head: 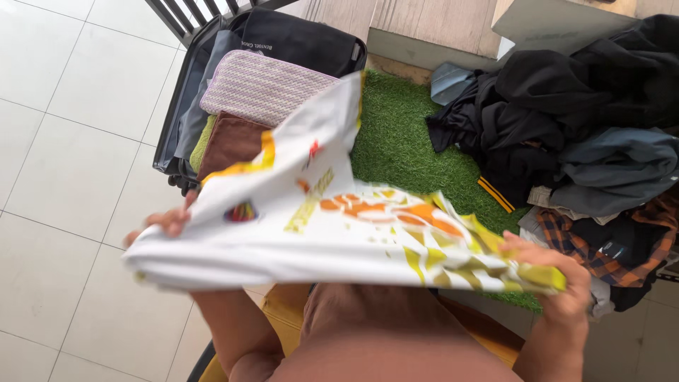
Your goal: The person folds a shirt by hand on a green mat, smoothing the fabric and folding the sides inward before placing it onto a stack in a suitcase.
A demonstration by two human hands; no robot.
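Left hand and right hand each grip an end of the white printed shirt stretched between them; dark clothes pile lies beyond the right hand.

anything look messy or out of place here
Yes: the dark clothes on the right lie in a loose, tangled heap, spilling off the green turf mat onto the tiles, unlike the folded stack on the left. The white printed shirt, held between left hand and right hand, shows no damage.
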